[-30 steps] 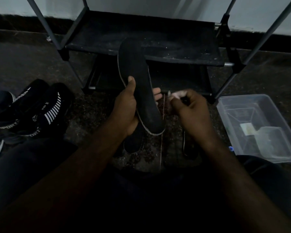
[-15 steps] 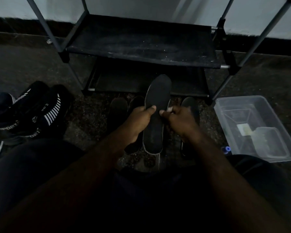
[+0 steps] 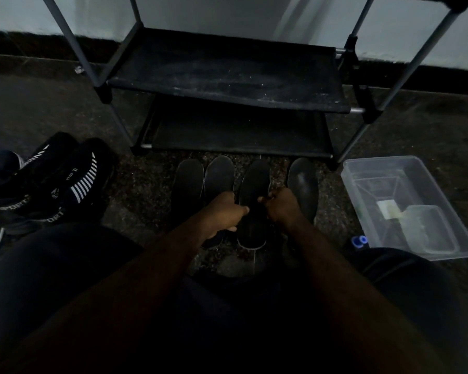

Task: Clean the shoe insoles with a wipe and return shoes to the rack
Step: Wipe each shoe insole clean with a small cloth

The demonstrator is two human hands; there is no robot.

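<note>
Several dark insoles lie side by side on the floor in front of the shoe rack [image 3: 227, 85]. Both hands hold one black insole [image 3: 254, 184] low over the floor, toe end pointing at the rack. My left hand [image 3: 223, 213] grips its left edge with the thumb on top. My right hand [image 3: 281, 209] pinches its right edge, fingers curled. No wipe shows in the dim light. Other insoles lie at the far left [image 3: 187, 184], beside my left hand [image 3: 219, 175] and right of my right hand [image 3: 303, 184].
Black sneakers with white stripes [image 3: 65, 184] stand on the floor at the left. A clear plastic bin [image 3: 368, 168] holding a smaller tub sits at the right, with a small blue cap [image 3: 359, 241] near its front corner. The rack's two black shelves hold nothing.
The insole was raised upright in my left hand, a pale wipe in my right. Both hands have since brought it down flat into the row on the floor.
</note>
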